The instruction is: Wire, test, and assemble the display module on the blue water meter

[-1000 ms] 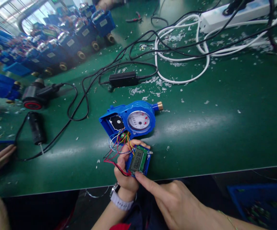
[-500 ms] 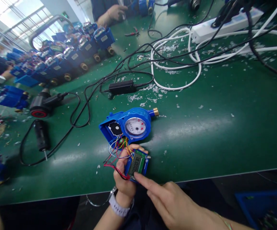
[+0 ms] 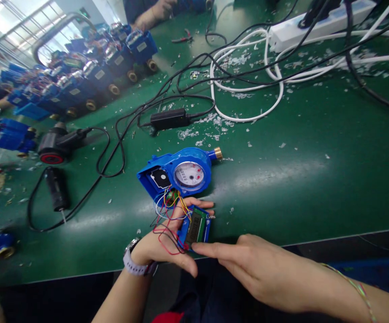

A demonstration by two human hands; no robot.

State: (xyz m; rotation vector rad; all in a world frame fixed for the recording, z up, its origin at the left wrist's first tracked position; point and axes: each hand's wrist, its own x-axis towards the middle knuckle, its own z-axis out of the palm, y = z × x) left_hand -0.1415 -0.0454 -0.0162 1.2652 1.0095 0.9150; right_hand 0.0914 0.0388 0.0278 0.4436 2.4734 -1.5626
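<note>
My left hand [image 3: 162,246], with a pale-strapped watch at the wrist, lies palm up with its thumb stretched out. On its fingers rests a display board [image 3: 196,226], a green circuit board with a dark LCD in a blue holder. Coloured wires [image 3: 171,220] link the board to the open compartment of a blue water meter [image 3: 191,174]. The meter lies on the table just beyond, its round dial upward and a brass threaded end at the right. My right hand [image 3: 258,264] has its index fingertip at the board's lower edge. The other fingers of that hand curl beneath, partly hidden.
Several blue meters [image 3: 100,74] stand at the back left of the green table [image 3: 281,193]. A heat gun [image 3: 58,146] and a black screwdriver [image 3: 56,188] lie at left. Cables, a black adapter [image 3: 169,119] and a power strip [image 3: 288,36] lie behind. A co-worker's hand [image 3: 163,10] is at the far side.
My left hand has opened from its grip around the board, thumb now out flat. The LCD digits look fainter. My right fingertip stays at the board's lower end, its forearm swung rightward.
</note>
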